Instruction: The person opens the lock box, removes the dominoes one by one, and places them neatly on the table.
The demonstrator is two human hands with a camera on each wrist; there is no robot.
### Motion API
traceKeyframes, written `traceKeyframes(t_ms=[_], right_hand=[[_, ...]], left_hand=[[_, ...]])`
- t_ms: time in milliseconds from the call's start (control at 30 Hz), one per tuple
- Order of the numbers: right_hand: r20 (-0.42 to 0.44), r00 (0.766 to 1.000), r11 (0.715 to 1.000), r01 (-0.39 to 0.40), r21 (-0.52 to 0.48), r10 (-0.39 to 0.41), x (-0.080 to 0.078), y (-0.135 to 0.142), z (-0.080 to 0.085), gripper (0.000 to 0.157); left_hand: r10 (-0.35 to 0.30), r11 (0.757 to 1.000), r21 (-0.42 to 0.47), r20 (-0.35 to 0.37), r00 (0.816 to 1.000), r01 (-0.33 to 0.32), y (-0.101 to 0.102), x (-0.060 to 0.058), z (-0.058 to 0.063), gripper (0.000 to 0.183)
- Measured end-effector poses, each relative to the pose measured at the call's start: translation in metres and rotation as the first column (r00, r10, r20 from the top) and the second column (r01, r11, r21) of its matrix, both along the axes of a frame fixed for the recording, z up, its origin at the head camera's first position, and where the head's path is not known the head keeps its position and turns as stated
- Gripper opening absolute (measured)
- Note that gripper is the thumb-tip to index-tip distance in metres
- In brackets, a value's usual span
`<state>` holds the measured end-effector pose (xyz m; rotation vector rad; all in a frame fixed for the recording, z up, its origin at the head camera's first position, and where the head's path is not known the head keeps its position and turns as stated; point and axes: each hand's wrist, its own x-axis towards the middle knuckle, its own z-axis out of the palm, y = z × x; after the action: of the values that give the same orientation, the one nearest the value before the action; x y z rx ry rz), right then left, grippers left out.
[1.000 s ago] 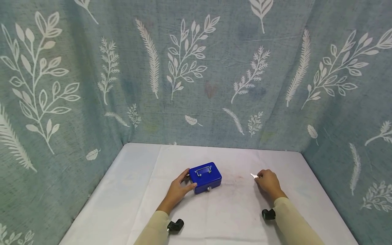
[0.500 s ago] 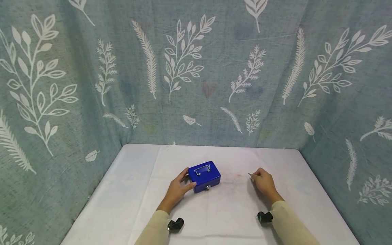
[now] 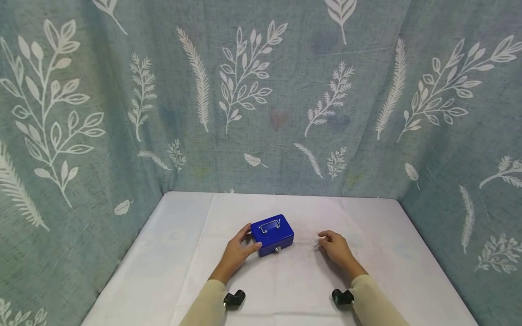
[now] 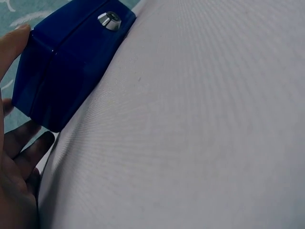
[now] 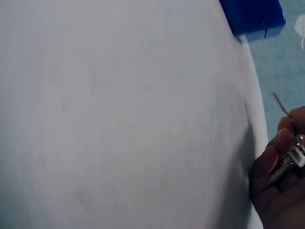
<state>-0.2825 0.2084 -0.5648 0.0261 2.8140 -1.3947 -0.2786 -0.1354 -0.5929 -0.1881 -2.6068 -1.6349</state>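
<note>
A small blue cash box (image 3: 269,237) sits lid down on the table, a wire handle on top and a silver lock (image 4: 109,20) on its front. My left hand (image 3: 235,254) grips the box's left end, thumb at the front corner and fingers around the back. To the right of the box, my right hand (image 3: 337,250) pinches a key (image 5: 283,108), its thin blade pointing out past the fingertips. A second key (image 5: 287,164) hangs below it against the curled fingers in the right wrist view.
A white cloth (image 3: 302,285) covers the table. Patterned blue-green curtains (image 3: 261,90) enclose it at the back and both sides. A dark wrist camera (image 3: 234,299) juts from the left sleeve, another (image 3: 342,297) from the right.
My right hand has moved left and slightly nearer to me with the keys, closing part of the gap to the cash box. The left hand keeps its hold on the box.
</note>
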Motion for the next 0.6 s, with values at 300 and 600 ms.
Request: traceKeyframes(t_ms=[300,600], right_hand=[[-0.018,0.999,0.998,-0.045,0.041,0.046,0.005,-0.015,-0.005,0.017],[-0.116,0.991,0.997,-0.065,0.048,0.070,0.018,-0.041,-0.001,0.012]], left_hand=[[-0.015,1.000,0.000,-0.006,1.000,0.015,0.001,0.001,0.002,0.090],[-0.006,1.000,-0.010,-0.009,1.000,0.006,0.000,0.003,0.003,0.091]])
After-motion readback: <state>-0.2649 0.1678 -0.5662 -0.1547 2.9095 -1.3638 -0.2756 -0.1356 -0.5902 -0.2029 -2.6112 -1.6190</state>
